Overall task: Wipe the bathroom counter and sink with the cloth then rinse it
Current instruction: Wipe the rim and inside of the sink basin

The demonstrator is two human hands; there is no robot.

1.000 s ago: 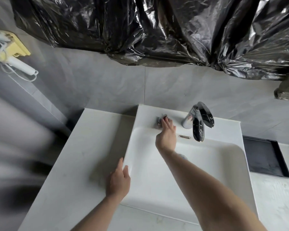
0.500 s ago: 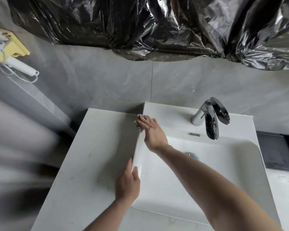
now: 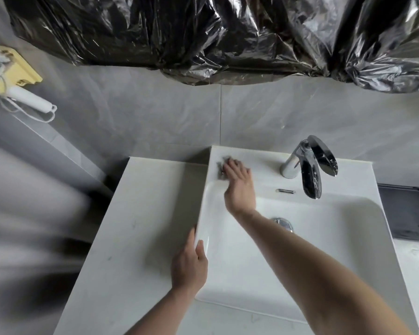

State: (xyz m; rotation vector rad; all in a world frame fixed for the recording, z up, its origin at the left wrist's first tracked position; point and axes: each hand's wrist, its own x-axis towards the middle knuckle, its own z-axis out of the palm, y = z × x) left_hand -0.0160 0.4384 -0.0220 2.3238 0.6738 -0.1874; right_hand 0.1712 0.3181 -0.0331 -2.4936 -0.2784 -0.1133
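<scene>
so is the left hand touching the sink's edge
Touching: the head view shows the left hand resting on the sink rim's left edge, thumb over it.

The faucet [image 3: 309,166] is standing on the sink's [image 3: 348,250] back ledge, blocking passage rightward. Black plastic sheeting [image 3: 228,37] is hanging low overhead, while the counter [image 3: 136,226] is lying open leftward.

From my remote seat, I log the person's body as follows. Two forearms in view, both bare from the lower frame edge to the wrist; no sleeve reaches into the picture. Left hand [image 3: 188,267]: bare, no glove, no ring or watch that I can make out. Right hand [image 3: 240,187]: bare, no glove; its fingertips are motion-blurred, so I cannot vouch for small details there. No wristbands, markings or straps visible on either arm.
</scene>
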